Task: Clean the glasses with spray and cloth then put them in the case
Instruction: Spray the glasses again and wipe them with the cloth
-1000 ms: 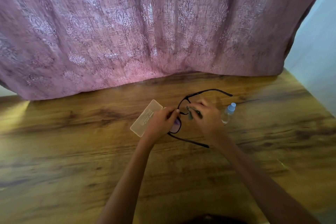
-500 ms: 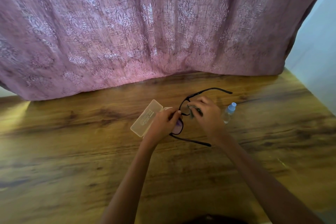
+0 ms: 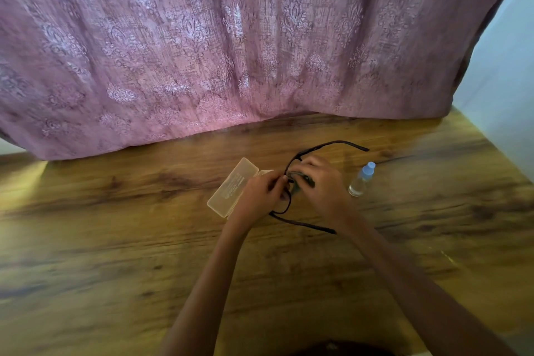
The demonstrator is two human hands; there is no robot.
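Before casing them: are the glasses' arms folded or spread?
Spread: both arms of the glasses stick out straight from the frame, one far, one near.

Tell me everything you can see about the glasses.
The glasses have a thin black frame, plastic by the look, with both temples unfolded and pointing right. They are over the table, between the case and the bottle. The left hand grips the front at one lens; the right hand pinches a dark cloth on the other. The lenses are mostly hidden.
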